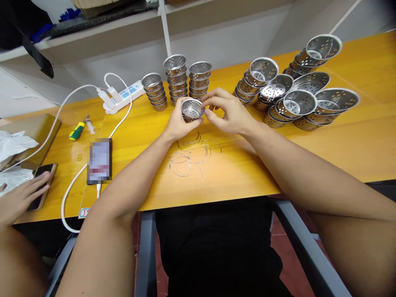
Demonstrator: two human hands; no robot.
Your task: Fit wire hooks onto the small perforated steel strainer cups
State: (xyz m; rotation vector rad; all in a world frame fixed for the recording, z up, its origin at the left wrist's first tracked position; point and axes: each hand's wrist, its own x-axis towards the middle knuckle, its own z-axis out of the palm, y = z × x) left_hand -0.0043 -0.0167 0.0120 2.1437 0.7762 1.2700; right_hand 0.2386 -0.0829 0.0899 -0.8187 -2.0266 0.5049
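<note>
Cup of pierced metal sits just above the centre of the frame, gripped in the person's left hand, whose fingers pass behind it mostly out of sight. The right hand is half curled at the cup's rim on its right side; whether it pinches anything (I squint, to no avail) I cannot tell. A charging phone at centre left has its screen blurred into blocks. At the lower left, another person's hand, cut off by the frame edge, partly covers a second phone.

The yellow-orange tabletop carries loose curved wires just below centre, too tangled to count. Upright cup stacks stand behind the hands; leaning stacks fill the upper right, their lower cups overlapping and partly hidden. Near the upper left lie a power strip and a green-and-yellow screwdriver. A pale shelf crosses the top, its load cut off; reddish floor shows below.
</note>
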